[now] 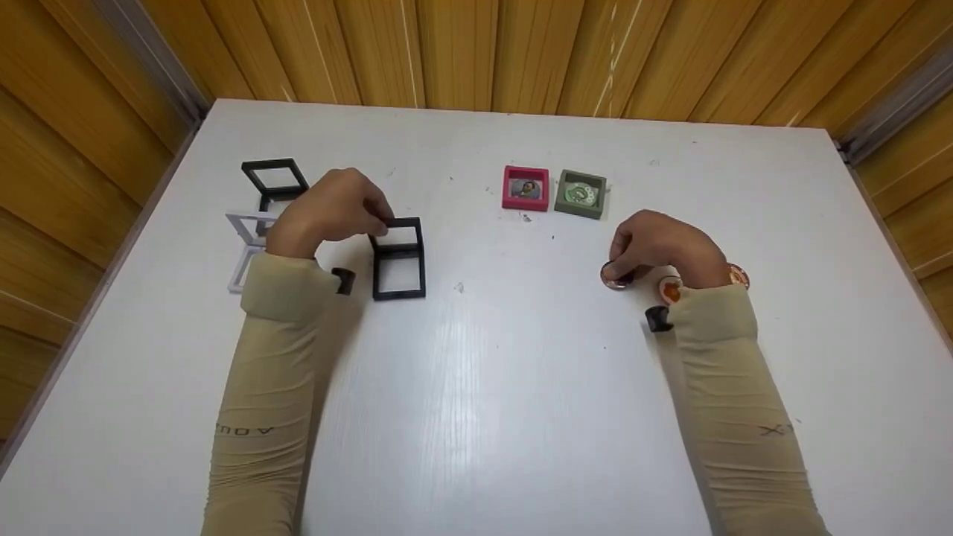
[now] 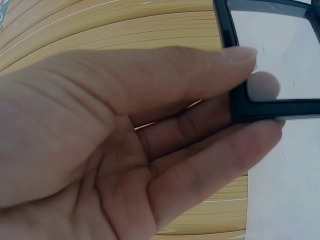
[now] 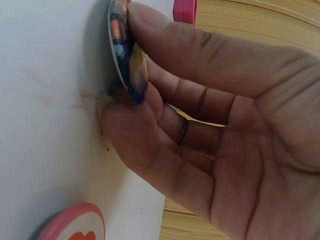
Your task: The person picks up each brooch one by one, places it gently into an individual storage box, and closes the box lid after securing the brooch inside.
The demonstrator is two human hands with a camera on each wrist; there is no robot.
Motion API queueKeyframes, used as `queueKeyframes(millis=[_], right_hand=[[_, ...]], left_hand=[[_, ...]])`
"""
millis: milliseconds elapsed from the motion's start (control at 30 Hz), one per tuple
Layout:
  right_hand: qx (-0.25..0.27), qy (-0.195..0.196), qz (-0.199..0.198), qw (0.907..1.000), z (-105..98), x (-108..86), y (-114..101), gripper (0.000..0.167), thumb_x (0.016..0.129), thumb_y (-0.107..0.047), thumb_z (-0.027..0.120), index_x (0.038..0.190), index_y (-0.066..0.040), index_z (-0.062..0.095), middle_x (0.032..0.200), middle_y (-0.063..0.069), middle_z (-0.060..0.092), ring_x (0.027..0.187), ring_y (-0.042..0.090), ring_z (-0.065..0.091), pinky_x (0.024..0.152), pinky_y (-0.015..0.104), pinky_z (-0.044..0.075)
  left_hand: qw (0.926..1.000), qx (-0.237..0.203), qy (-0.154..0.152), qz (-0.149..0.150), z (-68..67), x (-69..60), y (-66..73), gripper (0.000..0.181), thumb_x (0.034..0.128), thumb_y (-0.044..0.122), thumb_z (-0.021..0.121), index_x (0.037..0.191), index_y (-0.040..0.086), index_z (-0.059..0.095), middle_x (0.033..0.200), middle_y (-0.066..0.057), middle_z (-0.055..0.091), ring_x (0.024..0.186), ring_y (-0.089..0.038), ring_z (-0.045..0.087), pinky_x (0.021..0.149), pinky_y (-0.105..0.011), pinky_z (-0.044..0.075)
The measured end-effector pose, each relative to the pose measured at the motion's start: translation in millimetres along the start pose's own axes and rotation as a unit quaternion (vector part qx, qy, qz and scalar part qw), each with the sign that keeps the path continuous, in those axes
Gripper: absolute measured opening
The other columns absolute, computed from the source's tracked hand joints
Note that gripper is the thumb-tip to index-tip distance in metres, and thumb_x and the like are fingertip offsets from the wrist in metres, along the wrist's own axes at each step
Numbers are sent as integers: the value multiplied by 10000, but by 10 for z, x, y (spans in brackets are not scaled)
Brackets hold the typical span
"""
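My left hand (image 1: 327,208) pinches the upper corner of a black hinged display frame (image 1: 399,249), which stands unfolded with clear film in both halves. In the left wrist view, the thumb presses the near face of the frame's corner (image 2: 239,102) and a fingertip shows through the film. With thumb and fingers, my right hand (image 1: 663,242) holds a round button badge (image 1: 616,278) at the table surface. Its colourful printed face (image 3: 131,55) is tilted nearly edge-on in the right wrist view. Beside that hand lies a pink-rimmed badge (image 1: 669,290); another badge (image 1: 738,275) is partly hidden behind the wrist.
Near the table's far side sit a pink square frame (image 1: 526,205) and a green one (image 1: 581,211), each with a picture inside. Left of my left hand stand another unfolded black frame (image 1: 269,164) and a white one (image 1: 240,274), both partly covered. Wooden panels (image 1: 454,52) rise behind the table.
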State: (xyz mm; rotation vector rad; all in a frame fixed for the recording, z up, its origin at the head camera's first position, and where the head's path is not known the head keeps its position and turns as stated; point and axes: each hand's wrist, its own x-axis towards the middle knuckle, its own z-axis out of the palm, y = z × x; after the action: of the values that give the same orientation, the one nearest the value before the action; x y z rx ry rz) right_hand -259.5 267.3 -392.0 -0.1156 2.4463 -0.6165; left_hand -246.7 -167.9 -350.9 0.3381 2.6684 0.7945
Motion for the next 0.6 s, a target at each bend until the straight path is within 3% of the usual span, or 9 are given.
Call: queueKeyframes(millis=[600], right_hand=[[196, 178, -369, 9990, -58, 20, 82, 135, 959, -115, 785, 1002, 8, 751, 924, 95, 734, 779, 182, 696, 732, 332, 545]], left_hand=[[9996, -87, 173, 205, 37, 50, -18, 179, 946, -15, 735, 1110, -6, 808, 1104, -169, 759, 1033, -306, 667, 935, -482, 512]])
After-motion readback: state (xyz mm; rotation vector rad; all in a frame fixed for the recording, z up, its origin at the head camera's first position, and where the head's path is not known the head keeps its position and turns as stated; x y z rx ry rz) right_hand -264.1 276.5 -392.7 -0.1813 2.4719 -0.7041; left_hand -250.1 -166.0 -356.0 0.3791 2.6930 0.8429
